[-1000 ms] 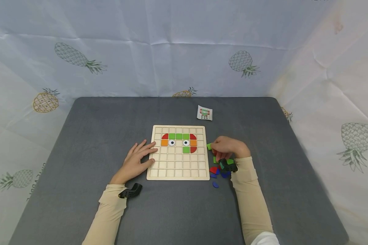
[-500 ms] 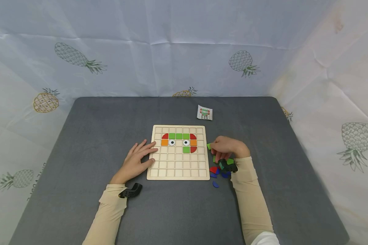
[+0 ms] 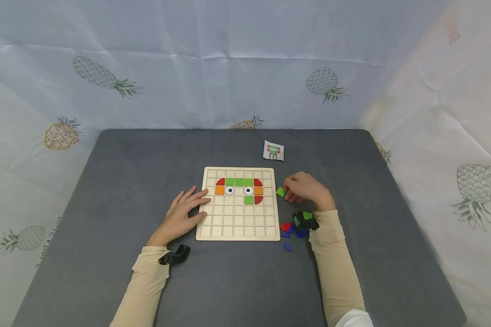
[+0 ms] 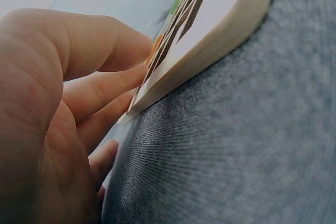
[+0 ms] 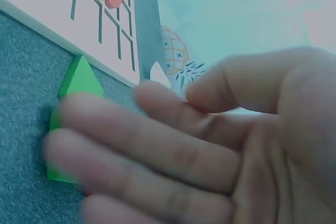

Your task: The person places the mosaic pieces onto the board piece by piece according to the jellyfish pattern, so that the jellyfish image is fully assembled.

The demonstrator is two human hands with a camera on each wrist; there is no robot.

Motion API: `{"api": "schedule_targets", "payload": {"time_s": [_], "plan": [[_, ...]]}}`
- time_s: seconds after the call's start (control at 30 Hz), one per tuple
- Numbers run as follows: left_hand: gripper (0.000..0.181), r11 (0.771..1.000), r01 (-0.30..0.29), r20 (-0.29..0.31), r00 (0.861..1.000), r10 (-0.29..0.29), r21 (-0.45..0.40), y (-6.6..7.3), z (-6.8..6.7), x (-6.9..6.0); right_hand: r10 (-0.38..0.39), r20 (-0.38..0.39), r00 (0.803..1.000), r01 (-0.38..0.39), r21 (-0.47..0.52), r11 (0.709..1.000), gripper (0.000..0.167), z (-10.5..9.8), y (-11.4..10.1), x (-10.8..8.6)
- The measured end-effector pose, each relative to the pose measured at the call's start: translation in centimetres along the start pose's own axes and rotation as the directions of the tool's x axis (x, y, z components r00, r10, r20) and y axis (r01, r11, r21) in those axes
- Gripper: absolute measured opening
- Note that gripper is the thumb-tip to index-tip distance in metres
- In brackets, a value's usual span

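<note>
A pale wooden grid board (image 3: 227, 231) bears green, red and orange pieces and two eye pieces in its upper rows. My left hand (image 3: 179, 222) rests with spread fingers on its left edge; in the left wrist view those fingers (image 4: 113, 45) touch the board's rim (image 4: 210, 56). Right of the board, my right hand (image 3: 307, 187) hovers beside a green piece (image 3: 281, 191). In the right wrist view its fingers (image 5: 142, 140) are extended, blurred and partly over green pieces (image 5: 81, 80); nothing shows between thumb and index finger.
Red (image 3: 285, 226), blue (image 3: 288, 246) and green (image 3: 308, 215) loose pieces lie by the board's lower right, partly hidden by the right wrist's black band. A small printed card (image 3: 273, 150) lies behind the board on the grey table (image 3: 147, 154). Pineapple-print cloth hangs around.
My right hand has moved slightly up and away from the loose pieces, uncovering more of the green piece near the board's right edge. The left hand has stayed put.
</note>
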State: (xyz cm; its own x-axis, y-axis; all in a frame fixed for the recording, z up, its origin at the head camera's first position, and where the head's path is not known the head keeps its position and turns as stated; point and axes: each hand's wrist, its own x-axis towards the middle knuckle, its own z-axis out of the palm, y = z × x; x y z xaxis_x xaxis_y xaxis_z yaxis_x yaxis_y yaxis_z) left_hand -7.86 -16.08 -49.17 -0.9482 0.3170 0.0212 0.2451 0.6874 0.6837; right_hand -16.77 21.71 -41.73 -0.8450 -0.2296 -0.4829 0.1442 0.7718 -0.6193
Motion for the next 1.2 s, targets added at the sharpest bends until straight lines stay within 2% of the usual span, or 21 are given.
{"api": "schedule_targets", "payload": {"time_s": [0.1, 0.2, 0.27, 0.33, 0.43, 0.53, 0.73, 0.97, 1.1, 1.2], "plan": [[0.045, 1.0, -0.003, -0.004, 1.0, 0.003, 0.001, 0.0, 0.0, 0.0, -0.025, -0.097, 0.995, 0.025, 0.001, 1.0, 0.04, -0.2, 0.1, 0.1], [0.045, 1.0, -0.015, -0.013, 1.0, 0.015, 0.004, 0.0, 0.0, 0.0, -0.07, -0.158, 0.985, 0.054, -0.106, 0.993, 0.033, -0.3, 0.3, 0.2], [0.045, 1.0, -0.018, -0.018, 1.0, 0.018, 0.006, 0.0, 0.0, 0.0, -0.086, -0.143, 0.986, 0.054, -0.214, 0.975, 0.029, -0.2, 0.5, 0.1], [0.045, 1.0, -0.017, -0.017, 1.0, 0.017, 0.007, 0.0, 0.0, 0.0, -0.085, -0.106, 0.991, 0.047, -0.319, 0.947, 0.032, -0.1, 0.6, 0.1], [0.045, 1.0, -0.005, -0.01, 1.0, 0.005, 0.004, 0.0, 0.0, 0.0, -0.063, -0.06, 0.996, 0.036, -0.374, 0.927, 0.039, 0.1, 0.8, -0.1], [0.045, 1.0, 0.001, -0.001, 1.0, -0.001, 0.003, 0.0, 0.0, 0.0, -0.059, -0.081, 0.995, 0.025, -0.366, 0.93, 0.038, 0.3, 1.1, 0.1], [0.045, 1.0, -0.011, -0.011, 1.0, 0.011, 0.003, 0.0, 0.0, 0.1, -0.086, -0.176, 0.981, 0.023, -0.334, 0.942, 0.029, 0.5, 1.6, 1.1], [0.044, 1.0, 0.0, -0.012, 1.0, 0.0, 0.007, -0.1, 0.0, 0.0, -0.127, -0.23, 0.965, 0.04, -0.349, 0.936, 0.02, 0.6, 1.1, 1.5], [0.044, 1.0, -0.001, -0.007, 1.0, 0.001, 0.006, -0.1, 0.1, 0.0, -0.122, -0.289, 0.95, 0.023, -0.324, 0.946, 0.02, 0.6, 0.8, 1.4], [0.044, 1.0, 0.0, -0.004, 1.0, 0.0, 0.007, -0.1, 0.1, 0.0, -0.137, -0.338, 0.931, 0.05, -0.254, 0.966, 0.023, 0.6, 0.4, 1.2]]}}
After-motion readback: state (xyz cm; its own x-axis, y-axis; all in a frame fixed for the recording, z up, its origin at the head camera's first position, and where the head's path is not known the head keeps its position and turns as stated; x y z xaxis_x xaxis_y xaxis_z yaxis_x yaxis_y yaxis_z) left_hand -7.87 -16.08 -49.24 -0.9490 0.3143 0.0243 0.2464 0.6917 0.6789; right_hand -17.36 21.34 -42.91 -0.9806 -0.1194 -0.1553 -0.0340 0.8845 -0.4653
